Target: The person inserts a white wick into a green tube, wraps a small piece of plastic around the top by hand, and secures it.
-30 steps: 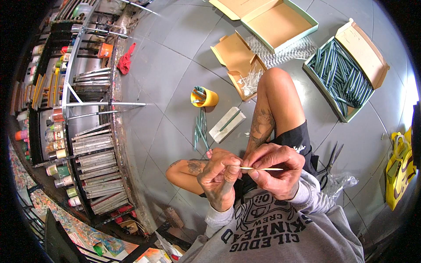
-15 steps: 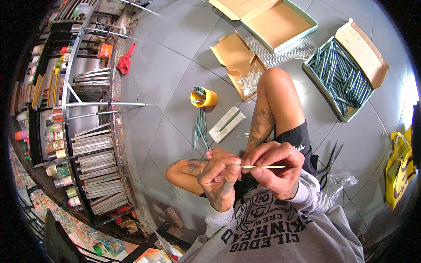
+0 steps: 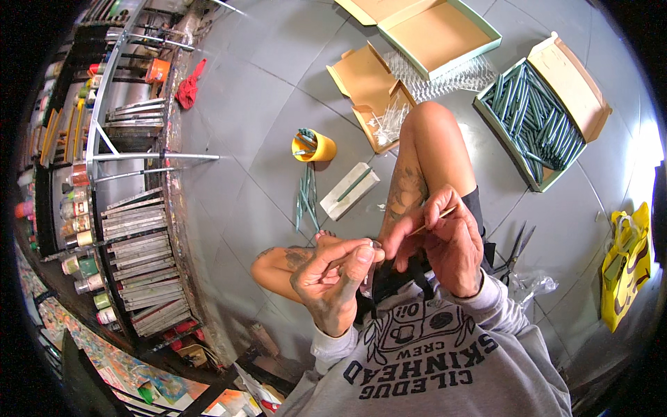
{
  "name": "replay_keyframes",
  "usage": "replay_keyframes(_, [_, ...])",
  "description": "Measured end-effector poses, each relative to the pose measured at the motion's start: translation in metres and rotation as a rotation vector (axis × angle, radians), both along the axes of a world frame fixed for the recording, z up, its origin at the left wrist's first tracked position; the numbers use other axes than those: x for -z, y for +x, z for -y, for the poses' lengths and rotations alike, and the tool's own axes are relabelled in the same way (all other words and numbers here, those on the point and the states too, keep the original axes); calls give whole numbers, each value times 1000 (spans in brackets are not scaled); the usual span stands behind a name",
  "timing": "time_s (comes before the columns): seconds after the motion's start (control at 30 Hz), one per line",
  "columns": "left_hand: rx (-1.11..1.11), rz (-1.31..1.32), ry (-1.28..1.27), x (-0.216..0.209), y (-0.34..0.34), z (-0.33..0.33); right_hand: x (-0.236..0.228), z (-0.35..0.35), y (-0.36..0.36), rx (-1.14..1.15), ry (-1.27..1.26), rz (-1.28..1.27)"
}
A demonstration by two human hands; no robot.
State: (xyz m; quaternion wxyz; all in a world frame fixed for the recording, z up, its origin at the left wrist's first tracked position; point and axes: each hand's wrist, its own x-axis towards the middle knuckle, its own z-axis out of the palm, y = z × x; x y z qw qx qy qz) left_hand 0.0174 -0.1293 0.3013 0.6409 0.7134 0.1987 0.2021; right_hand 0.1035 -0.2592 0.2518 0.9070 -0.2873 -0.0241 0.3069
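Note:
My left hand [image 3: 335,281] is closed in a pinch, thumb against forefinger, with a small see-through piece [image 3: 377,245] at the fingertips; its exact kind is too small to tell. Beside it, a thin pale wooden stick, like a toothpick [image 3: 446,213], slants up between the fingers of my right hand [image 3: 451,243]. The two hands are apart, above my lap. Ahead of them a dark green pen-like stick [image 3: 356,185] lies on a whitish block [image 3: 342,199]. Several similar green sticks [image 3: 306,198] lie on the floor below a yellow cup [image 3: 324,147] holding more.
An open box of dark green sticks [image 3: 486,104] is at the far right. A small carton [image 3: 361,73] holds clear slim pieces, near bubble wrap [image 3: 445,85] and an open box [image 3: 434,38]. Scissors [image 3: 515,254] and a yellow bag [image 3: 625,271] lie right; a paint rack [image 3: 97,156] stands left.
My hands have drawn apart. The wooden stick, level between both hands before, now tilts upward in my right hand, away from the left fingertips. My view has shifted slightly.

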Motion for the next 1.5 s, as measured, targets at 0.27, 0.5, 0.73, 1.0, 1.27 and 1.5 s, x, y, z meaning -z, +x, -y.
replay_keyframes(0.27, [-66,-47,85,3,-5,9,-4,16,11,-383,-204,217])
replay_keyframes(0.5, [-100,-73,159,7,-10,8,-7,18,10,-376,-368,351])
replay_keyframes(0.73, [-87,-106,82,4,-13,1,-10,19,13,-355,-489,447])
replay_keyframes(1.0, [-70,-56,187,7,-12,-9,-12,13,15,-348,-466,419])
replay_keyframes(1.27, [10,3,506,2,-7,-12,-21,13,21,-358,-536,614])
replay_keyframes(1.5, [-32,-40,350,5,-8,-11,-23,14,25,-399,-525,645])
